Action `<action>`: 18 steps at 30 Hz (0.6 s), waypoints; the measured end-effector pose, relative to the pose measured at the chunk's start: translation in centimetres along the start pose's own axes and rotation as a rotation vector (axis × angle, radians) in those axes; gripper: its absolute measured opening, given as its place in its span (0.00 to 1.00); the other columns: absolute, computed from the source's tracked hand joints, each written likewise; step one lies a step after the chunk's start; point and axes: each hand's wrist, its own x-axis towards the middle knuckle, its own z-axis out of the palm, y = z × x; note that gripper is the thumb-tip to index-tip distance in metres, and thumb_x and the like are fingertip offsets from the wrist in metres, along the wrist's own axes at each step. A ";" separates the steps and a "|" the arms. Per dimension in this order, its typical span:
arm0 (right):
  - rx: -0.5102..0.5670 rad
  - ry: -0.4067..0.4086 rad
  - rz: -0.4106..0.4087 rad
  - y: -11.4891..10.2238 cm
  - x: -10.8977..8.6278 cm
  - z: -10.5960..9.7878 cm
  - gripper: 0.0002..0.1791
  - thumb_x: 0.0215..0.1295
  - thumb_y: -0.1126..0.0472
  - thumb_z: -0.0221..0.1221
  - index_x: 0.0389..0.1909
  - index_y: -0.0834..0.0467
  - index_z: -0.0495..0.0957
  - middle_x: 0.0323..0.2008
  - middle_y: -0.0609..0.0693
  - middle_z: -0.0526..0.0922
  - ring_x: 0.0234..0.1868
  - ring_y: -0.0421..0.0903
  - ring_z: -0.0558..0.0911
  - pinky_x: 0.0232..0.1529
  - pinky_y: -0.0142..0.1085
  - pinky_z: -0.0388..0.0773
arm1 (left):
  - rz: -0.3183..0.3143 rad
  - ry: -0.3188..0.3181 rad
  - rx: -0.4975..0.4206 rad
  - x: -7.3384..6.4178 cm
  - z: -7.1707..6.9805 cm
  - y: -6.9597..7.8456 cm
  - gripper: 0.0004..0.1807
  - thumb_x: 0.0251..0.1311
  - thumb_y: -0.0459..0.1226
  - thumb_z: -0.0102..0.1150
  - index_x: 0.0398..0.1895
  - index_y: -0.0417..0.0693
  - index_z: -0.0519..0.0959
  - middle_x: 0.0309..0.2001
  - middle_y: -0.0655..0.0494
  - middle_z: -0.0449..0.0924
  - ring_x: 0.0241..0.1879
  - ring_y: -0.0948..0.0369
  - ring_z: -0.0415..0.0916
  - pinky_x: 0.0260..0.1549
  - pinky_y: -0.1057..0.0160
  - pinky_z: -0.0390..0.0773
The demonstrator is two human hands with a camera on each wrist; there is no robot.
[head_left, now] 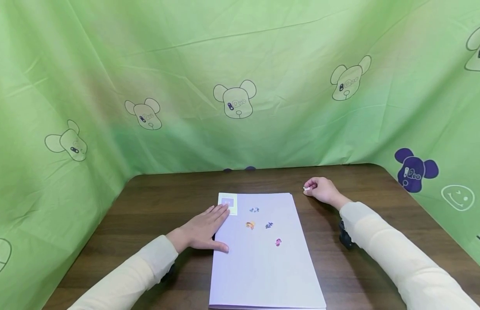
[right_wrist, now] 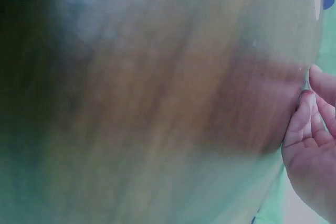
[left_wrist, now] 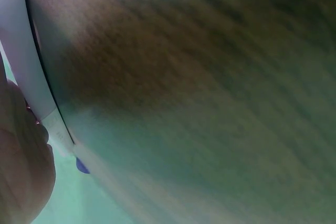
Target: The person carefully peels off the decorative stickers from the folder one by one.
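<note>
A white board or stack of paper (head_left: 259,275) lies on the table in the head view. My left hand (head_left: 207,228) rests flat on its left side, fingers straight, fingertips over a pale card or label (head_left: 233,198) in the far left corner. The left wrist view shows the same hand (left_wrist: 23,166) beside the board's edge (left_wrist: 23,61). Off the board's far right corner, my right hand (head_left: 323,190) pinches a small white piece (head_left: 306,188) between thumb and fingers, low over the table. In the right wrist view, the piece held by this hand (right_wrist: 312,150) cannot be made out.
Several small colourful character stickers or pictures lie on the board: a pale blue one (head_left: 254,209), an orange one (head_left: 250,225), a purple one (head_left: 269,225) and a pink one (head_left: 278,242). Beyond the brown wooden table (head_left: 166,193) hangs a green cloth (head_left: 185,142) with bear faces.
</note>
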 end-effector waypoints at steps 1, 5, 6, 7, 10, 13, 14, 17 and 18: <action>0.000 -0.005 -0.003 0.0 0.0 0.0 0.09 0.59 0.65 0.65 0.36 0.68 0.79 0.28 0.51 0.80 0.32 0.43 0.76 0.38 0.38 0.72 | -0.001 -0.002 0.000 0.0 0.0 0.0 0.62 0.52 0.77 0.37 0.78 0.43 0.42 0.78 0.50 0.35 0.75 0.58 0.30 0.71 0.57 0.38; -0.003 -0.012 -0.009 0.0 0.1 -0.1 0.10 0.58 0.66 0.65 0.37 0.68 0.79 0.28 0.51 0.80 0.32 0.44 0.76 0.38 0.38 0.72 | -0.005 -0.004 0.003 0.0 0.1 -0.1 0.62 0.52 0.78 0.36 0.78 0.43 0.42 0.78 0.51 0.35 0.75 0.59 0.30 0.71 0.58 0.37; -0.005 -0.013 -0.010 0.0 0.1 -0.1 0.10 0.58 0.65 0.66 0.37 0.68 0.79 0.28 0.51 0.79 0.32 0.44 0.76 0.38 0.38 0.71 | -0.005 -0.004 0.002 0.0 0.1 -0.1 0.62 0.52 0.78 0.36 0.78 0.43 0.42 0.78 0.51 0.35 0.75 0.59 0.30 0.71 0.58 0.37; -0.009 -0.013 -0.010 0.1 0.1 -0.1 0.11 0.58 0.65 0.66 0.38 0.68 0.79 0.28 0.51 0.79 0.32 0.45 0.75 0.38 0.39 0.71 | -0.005 -0.004 0.001 0.0 0.1 -0.1 0.62 0.52 0.78 0.36 0.78 0.43 0.42 0.78 0.51 0.35 0.75 0.59 0.30 0.71 0.57 0.37; -0.017 -0.008 -0.002 0.3 0.2 -0.1 0.14 0.58 0.65 0.66 0.40 0.70 0.78 0.29 0.52 0.78 0.33 0.46 0.75 0.37 0.39 0.71 | -0.005 -0.003 -0.002 0.0 0.1 0.0 0.62 0.52 0.78 0.37 0.78 0.43 0.42 0.78 0.51 0.35 0.75 0.58 0.31 0.71 0.57 0.38; -0.017 -0.002 0.003 0.5 0.4 0.0 0.18 0.57 0.64 0.67 0.43 0.71 0.76 0.29 0.52 0.77 0.33 0.47 0.74 0.37 0.39 0.71 | -0.006 -0.003 -0.004 0.1 0.1 0.0 0.62 0.52 0.78 0.37 0.78 0.43 0.42 0.78 0.51 0.35 0.75 0.58 0.31 0.71 0.57 0.38; -0.014 -0.001 0.004 0.5 0.4 0.0 0.19 0.57 0.64 0.68 0.43 0.72 0.76 0.29 0.53 0.77 0.33 0.47 0.75 0.37 0.39 0.71 | -0.007 -0.003 -0.004 0.1 0.1 -0.1 0.62 0.52 0.78 0.37 0.78 0.43 0.42 0.78 0.51 0.35 0.75 0.59 0.30 0.71 0.57 0.38; -0.012 -0.007 0.009 0.6 0.4 -0.2 0.19 0.56 0.63 0.68 0.42 0.71 0.76 0.29 0.52 0.77 0.33 0.46 0.75 0.37 0.38 0.71 | -0.006 0.001 -0.003 0.1 0.2 -0.1 0.62 0.52 0.78 0.36 0.78 0.43 0.42 0.78 0.51 0.35 0.75 0.59 0.30 0.71 0.57 0.38; -0.009 -0.012 0.008 0.5 0.4 -0.2 0.18 0.56 0.63 0.68 0.42 0.72 0.76 0.29 0.53 0.77 0.33 0.46 0.75 0.36 0.38 0.71 | -0.005 0.002 -0.002 0.1 0.2 -0.1 0.62 0.52 0.78 0.36 0.78 0.43 0.42 0.78 0.51 0.35 0.75 0.59 0.30 0.71 0.57 0.38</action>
